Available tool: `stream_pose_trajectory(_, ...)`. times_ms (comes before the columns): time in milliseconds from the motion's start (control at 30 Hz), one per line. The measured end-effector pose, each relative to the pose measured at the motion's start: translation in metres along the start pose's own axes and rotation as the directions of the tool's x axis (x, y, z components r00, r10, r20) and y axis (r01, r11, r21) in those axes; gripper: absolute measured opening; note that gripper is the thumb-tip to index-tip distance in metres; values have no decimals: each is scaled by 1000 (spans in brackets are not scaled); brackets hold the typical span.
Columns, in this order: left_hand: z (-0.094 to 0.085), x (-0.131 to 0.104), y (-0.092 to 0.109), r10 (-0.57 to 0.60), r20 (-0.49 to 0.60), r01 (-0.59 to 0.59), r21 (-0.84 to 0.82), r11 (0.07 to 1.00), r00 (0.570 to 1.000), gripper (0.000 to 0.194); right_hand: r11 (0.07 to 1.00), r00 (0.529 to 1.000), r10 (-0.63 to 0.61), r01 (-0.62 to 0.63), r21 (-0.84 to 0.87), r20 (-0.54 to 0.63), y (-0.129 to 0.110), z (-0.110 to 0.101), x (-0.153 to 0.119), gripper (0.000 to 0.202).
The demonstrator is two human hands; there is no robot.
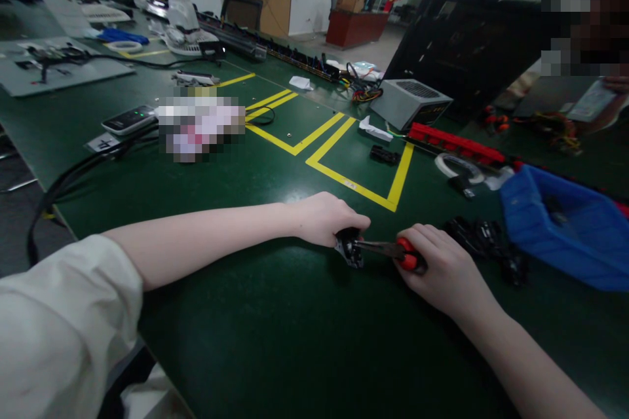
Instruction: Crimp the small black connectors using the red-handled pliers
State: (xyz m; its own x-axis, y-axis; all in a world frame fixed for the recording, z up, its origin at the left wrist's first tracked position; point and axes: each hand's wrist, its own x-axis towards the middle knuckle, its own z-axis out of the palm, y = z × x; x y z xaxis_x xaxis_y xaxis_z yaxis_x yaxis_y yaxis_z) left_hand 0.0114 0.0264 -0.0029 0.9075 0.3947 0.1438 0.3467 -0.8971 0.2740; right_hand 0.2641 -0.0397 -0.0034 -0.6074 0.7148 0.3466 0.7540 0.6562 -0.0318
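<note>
My left hand [327, 217] is closed around a small black plastic part [350, 250], whose exact kind I cannot make out. Red-handled long-nose pliers [388, 249] sit in the grip of my right hand [437, 265]. Their tips point left and meet the side of the black part; whether the jaws pinch it is too small to see. Both hands hover low over the dark green table [275, 340]. Several similar black parts [484, 242] lie in a heap just right of my right hand, beside a blue plastic bin [555, 229].
Yellow tape squares [354, 186] mark the table ahead, with a small black piece [384, 154] inside one. Behind stand a grey power supply box [410, 101] and a red strip [457, 144]. A black device [128, 120] with cables lies at left. Other people sit at the far left.
</note>
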Motion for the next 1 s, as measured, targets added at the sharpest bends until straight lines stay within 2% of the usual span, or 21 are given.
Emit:
stream_pose_trajectory(433, 0, -2, -1, 10, -42, -11, -41, 999, 999, 11, 999, 1000, -9, 10, -30, 24, 1, 0, 0, 12)
stream_pose_trajectory(767, -1, -1, 0, -11, -17, 11, -15, 1000, 1000, 13, 1000, 1000, 8, -8, -11, 30, 2, 0, -2, 11)
stream_pose_trajectory(1000, 0, -1, -1, 23, -33, -24, -37, 999, 999, 11, 999, 999, 39, -39, 12, 20, -1, -1, 0, 10)
